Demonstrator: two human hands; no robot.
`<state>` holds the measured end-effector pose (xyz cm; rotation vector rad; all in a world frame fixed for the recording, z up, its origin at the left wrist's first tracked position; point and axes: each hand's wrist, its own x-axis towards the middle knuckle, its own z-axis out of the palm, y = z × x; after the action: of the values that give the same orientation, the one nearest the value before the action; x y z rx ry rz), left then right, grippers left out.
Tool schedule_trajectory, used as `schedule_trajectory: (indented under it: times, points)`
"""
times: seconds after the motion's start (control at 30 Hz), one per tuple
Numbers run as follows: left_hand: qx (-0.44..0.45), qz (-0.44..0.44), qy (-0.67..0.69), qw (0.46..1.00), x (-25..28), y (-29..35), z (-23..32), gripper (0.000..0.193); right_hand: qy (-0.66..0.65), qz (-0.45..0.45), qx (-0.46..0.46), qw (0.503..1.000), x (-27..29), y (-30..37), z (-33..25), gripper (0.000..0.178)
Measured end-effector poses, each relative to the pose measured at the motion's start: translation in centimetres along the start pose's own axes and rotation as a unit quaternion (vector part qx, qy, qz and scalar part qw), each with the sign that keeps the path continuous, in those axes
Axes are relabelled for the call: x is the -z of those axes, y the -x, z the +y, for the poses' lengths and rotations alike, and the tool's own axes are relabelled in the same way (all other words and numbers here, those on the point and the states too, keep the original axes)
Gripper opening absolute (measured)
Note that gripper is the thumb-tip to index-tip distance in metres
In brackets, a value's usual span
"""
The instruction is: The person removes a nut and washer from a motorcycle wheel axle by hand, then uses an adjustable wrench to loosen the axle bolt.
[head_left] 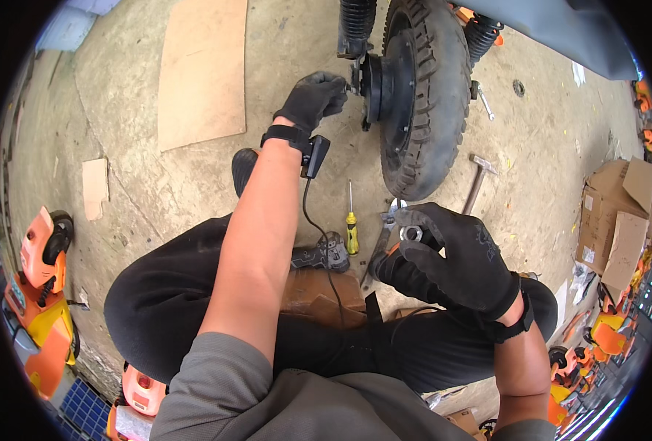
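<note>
In front of me stands a wheel [430, 103] with a knobbly black tyre and a dark hub, between two black spring shock absorbers [357, 26]. My left hand [313, 101], in a black glove, reaches to the axle end [355, 90] on the hub's left side. Its fingers are closed there, and I cannot make out what they pinch. Lower down, my right hand [462, 257], gloved too, holds a shiny metal nut [411, 234] between thumb and fingers. Beneath that hand lies an adjustable wrench [386, 226], partly hidden.
A yellow-handled screwdriver [352, 234] and a power tool [332, 253] lie before my legs. Right of the wheel are a hammer [479, 180], a spanner [485, 101] and a black ring [518, 88]. Flat cardboard [202, 73] lies left; a cardboard box [609, 220] stands right.
</note>
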<state>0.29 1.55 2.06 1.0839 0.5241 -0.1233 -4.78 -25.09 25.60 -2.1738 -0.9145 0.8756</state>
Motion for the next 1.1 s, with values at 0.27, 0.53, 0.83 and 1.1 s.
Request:
schedule_trajectory:
  times: [0.27, 0.53, 0.83, 1.1]
  points:
    - [0.095, 0.031, 0.004, 0.995, -0.8, -0.1, 0.8, 0.018, -0.002, 0.000, -0.009, 1.000, 0.0, 0.1, 0.0, 0.034]
    - [-0.063, 0.022, 0.123, 0.990, -1.3, 0.5, -0.6, 0.020, 0.008, 0.003, 0.010, 1.000, 0.0, 0.2, 0.2, 0.034]
    - [-0.038, -0.063, 0.110, 0.991, -0.3, 0.4, -0.9, 0.031, -0.004, -0.011, -0.014, 1.000, 0.1, 0.1, -0.1, 0.035]
    - [0.099, -0.010, 0.063, 0.993, 0.1, -0.3, -0.7, 0.021, -0.002, -0.012, -0.007, 1.000, 0.1, 0.2, -0.1, 0.035]
